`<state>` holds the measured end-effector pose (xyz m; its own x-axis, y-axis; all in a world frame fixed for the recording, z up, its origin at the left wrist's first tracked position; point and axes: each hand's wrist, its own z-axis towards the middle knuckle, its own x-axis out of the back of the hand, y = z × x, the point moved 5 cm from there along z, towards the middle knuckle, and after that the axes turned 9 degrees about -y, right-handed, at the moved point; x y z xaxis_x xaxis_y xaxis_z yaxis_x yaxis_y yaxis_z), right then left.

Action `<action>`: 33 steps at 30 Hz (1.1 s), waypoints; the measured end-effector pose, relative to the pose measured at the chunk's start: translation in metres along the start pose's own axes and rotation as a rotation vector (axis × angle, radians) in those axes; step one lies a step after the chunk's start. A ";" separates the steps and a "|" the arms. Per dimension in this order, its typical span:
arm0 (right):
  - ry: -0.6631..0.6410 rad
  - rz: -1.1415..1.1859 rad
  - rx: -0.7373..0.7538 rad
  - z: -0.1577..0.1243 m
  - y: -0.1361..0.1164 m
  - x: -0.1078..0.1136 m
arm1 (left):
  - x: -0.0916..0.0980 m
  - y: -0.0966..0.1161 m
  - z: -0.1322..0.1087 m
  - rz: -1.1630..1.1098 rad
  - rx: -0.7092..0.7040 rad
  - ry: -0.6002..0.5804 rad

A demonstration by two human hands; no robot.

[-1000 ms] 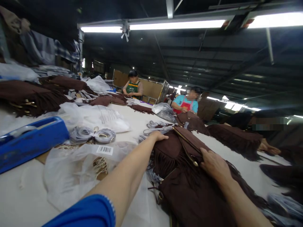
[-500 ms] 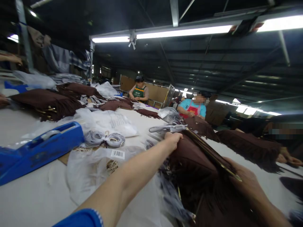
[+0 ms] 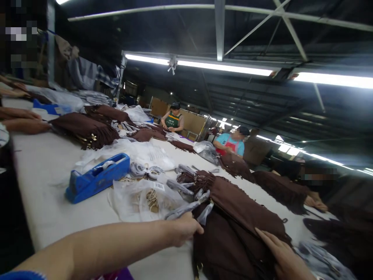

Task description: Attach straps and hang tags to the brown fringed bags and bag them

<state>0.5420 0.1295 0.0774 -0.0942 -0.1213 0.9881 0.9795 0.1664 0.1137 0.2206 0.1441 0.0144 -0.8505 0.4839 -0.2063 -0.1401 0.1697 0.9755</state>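
Two brown fabric bags with fringe lie overlapped in front of me: an upper brown bag (image 3: 241, 202) and a nearer brown bag (image 3: 224, 241) with a gold clasp at its lower edge. My left hand (image 3: 186, 229) is closed at the left edge of the nearer bag, its fingertips partly hidden. Just above that hand lies a grey strap (image 3: 189, 206) partly wrapped in clear plastic. My right hand (image 3: 281, 252) rests on the bags' right side with its fingers stretched out flat.
A blue tape dispenser (image 3: 99, 177) and a clear plastic bag with a barcode label (image 3: 131, 200) are to the left. Behind lie coiled grey straps (image 3: 145, 170) and another brown fringed bag (image 3: 83, 128). Co-workers stand around the table (image 3: 37, 175); one co-worker's hands (image 3: 20, 118) reach in at left.
The bag between my hands has come down, and another brown bag now lies flat beyond it. My left hand has moved lower and nearer. My view has shifted, showing more table at left.
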 end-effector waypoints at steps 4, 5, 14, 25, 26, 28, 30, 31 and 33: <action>0.044 0.189 -0.016 0.003 -0.076 0.063 | 0.016 0.021 -0.065 0.055 0.108 -0.071; 0.079 0.312 -0.082 0.008 -0.098 0.073 | 0.019 0.025 -0.078 0.085 0.091 -0.110; 0.245 0.564 -0.319 0.059 -0.216 0.053 | 0.057 0.003 -0.126 0.537 -0.147 -0.087; 0.127 0.820 -0.052 -0.112 -0.219 0.057 | -0.012 0.046 -0.171 1.006 -0.542 0.050; 0.111 0.857 -0.017 -0.128 -0.232 0.052 | -0.026 0.037 -0.175 1.046 -0.511 0.032; 0.119 0.893 0.037 -0.154 -0.255 0.041 | -0.049 0.018 -0.181 1.122 -0.425 0.015; 0.168 0.891 0.044 -0.172 -0.269 0.030 | -0.062 0.006 -0.186 1.193 -0.379 0.003; 0.190 0.888 0.031 -0.177 -0.273 0.025 | -0.067 0.004 -0.189 1.235 -0.386 -0.015; 0.196 0.871 -0.006 -0.183 -0.273 0.016 | -0.072 0.007 -0.193 1.354 -0.452 -0.063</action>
<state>0.3058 -0.0972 0.0435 0.7156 -0.1189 0.6884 0.6902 0.2726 -0.6704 0.1830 -0.0548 0.0512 -0.4350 0.0879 0.8961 0.5908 -0.7232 0.3577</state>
